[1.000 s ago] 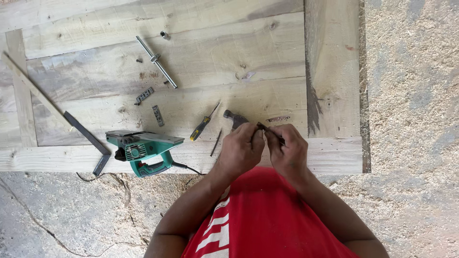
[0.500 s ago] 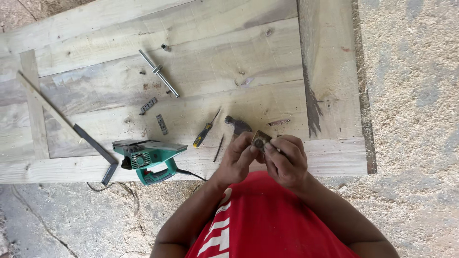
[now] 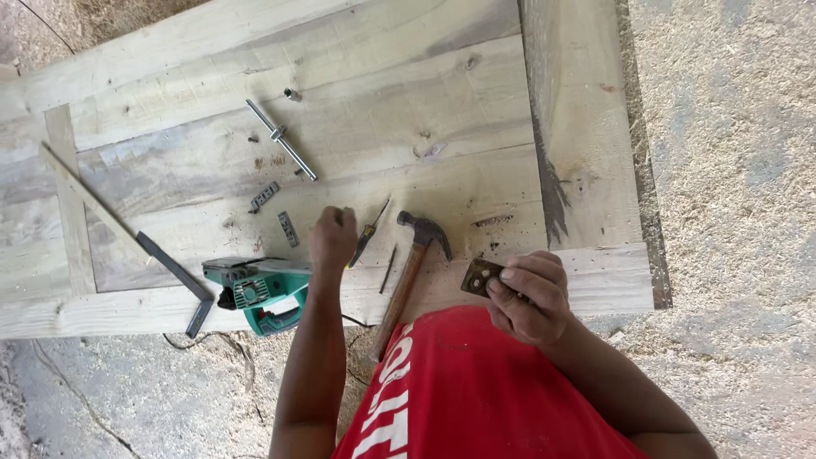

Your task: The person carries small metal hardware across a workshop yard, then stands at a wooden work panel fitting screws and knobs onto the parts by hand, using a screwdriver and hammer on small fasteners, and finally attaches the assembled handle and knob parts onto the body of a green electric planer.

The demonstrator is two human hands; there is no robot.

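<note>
My right hand [image 3: 529,296] pinches a small dark metal plate [image 3: 478,276] with holes, just above the near edge of the wooden panel [image 3: 408,110]. My left hand [image 3: 331,238] is stretched out over the panel with its fingers curled, right beside the handle of a yellow-and-black screwdriver [image 3: 367,240] lying on the wood. I cannot see whether those fingers grip the handle. A claw hammer [image 3: 413,255] with a wooden handle lies between my two hands, and a thin nail [image 3: 388,269] lies beside it.
A green power tool [image 3: 255,291] rests at the panel's near edge, its cord trailing onto the floor. A try square [image 3: 127,231], a metal bolt rod [image 3: 280,140] and two small metal pieces [image 3: 264,196] lie on the boards. Sawdust covers the ground [image 3: 731,170] to the right.
My hands were together on the small plate. My left hand has let go and reached out left to the screwdriver; my right hand keeps the plate. The hammer is now uncovered.
</note>
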